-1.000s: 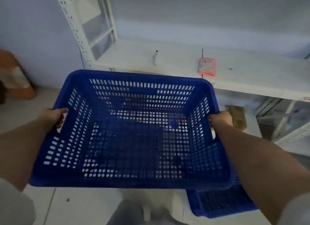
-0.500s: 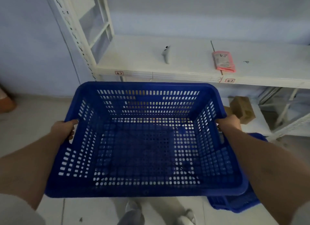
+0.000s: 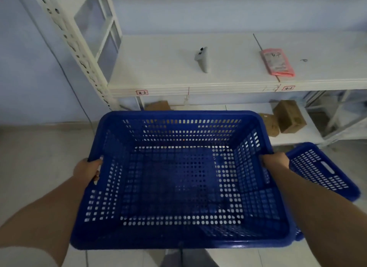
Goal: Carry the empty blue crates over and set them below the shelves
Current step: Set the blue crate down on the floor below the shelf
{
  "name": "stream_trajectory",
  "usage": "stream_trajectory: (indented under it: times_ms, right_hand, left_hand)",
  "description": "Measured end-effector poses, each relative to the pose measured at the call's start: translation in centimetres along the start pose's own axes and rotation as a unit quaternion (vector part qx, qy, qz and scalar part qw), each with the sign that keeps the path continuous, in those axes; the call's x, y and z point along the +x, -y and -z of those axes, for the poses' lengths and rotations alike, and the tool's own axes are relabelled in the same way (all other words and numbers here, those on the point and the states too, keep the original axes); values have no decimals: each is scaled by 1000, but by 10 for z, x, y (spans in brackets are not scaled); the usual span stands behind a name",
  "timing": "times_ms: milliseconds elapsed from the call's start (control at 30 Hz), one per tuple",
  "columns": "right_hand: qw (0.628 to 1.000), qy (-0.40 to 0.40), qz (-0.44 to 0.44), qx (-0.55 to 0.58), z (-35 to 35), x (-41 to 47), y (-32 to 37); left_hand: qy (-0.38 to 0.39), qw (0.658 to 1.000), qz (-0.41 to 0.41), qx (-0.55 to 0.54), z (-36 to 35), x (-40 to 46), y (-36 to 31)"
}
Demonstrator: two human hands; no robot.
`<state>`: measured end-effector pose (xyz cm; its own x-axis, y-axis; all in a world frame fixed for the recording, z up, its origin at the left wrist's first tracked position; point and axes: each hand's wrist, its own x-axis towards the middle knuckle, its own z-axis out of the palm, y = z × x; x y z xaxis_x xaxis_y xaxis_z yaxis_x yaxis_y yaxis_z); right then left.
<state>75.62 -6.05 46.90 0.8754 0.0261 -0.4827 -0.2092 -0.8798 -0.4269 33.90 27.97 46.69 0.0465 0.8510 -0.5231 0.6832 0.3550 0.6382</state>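
An empty blue perforated crate (image 3: 178, 187) hangs in the air in front of me, level, its far rim close to the white shelf unit (image 3: 198, 87). My left hand (image 3: 87, 170) grips its left handle slot and my right hand (image 3: 275, 160) grips the right rim. A second blue crate (image 3: 319, 171) lies on the floor at the right, partly hidden by my right forearm, just in front of the lowest shelf.
On the middle shelf lie a grey tool (image 3: 202, 59) and a pink packet (image 3: 277, 62). Brown cardboard boxes (image 3: 289, 115) sit on the low shelf. A perforated white upright (image 3: 75, 42) stands at the left. The tiled floor (image 3: 39, 157) spreads out to the left.
The crate in my hands has come closer to the shelf unit and sits lower against it. The second crate on the floor now shows further right, beside the low shelf.
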Motion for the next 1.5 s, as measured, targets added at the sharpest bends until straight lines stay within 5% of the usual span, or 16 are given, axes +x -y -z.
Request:
stream_trajectory:
  times_ms: [400, 1500]
  right_hand:
    - [997, 33, -69, 15, -58, 38, 14]
    - [983, 63, -107, 138, -199, 128, 34]
  left_hand:
    - [-46, 994, 86, -44, -24, 45, 18]
    - [17, 989, 146, -4, -95, 196, 80]
